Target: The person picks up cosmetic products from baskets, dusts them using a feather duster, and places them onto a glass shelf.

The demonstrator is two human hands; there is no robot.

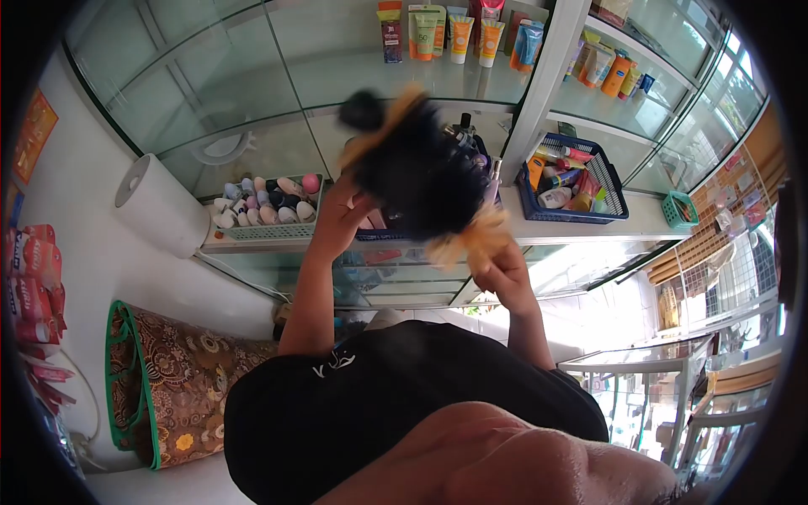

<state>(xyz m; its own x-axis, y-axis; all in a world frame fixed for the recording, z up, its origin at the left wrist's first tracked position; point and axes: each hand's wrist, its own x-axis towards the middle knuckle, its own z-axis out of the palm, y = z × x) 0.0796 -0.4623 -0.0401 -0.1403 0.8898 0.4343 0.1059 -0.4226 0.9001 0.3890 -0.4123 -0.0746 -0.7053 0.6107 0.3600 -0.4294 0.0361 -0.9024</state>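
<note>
My right hand is closed on the tan, tufted end of a feather duster. The duster is fluffy and black with tan tufts, smeared by motion, and it hangs over the counter between my hands. My left hand is at the duster's left side with fingers curled, beside a pale pink item; what it grips is partly hidden. Behind the duster, a dark blue basket with bottles is mostly covered. Close to my left hand stands a pale green basket of small rounded bottles in white, pink and dark colours.
A second blue basket holds several tubes and bottles on the right. Above are glass shelves with sunscreen tubes. A white roll stands at the counter's left end. A patterned bag with green trim is lower left; a small green basket sits far right.
</note>
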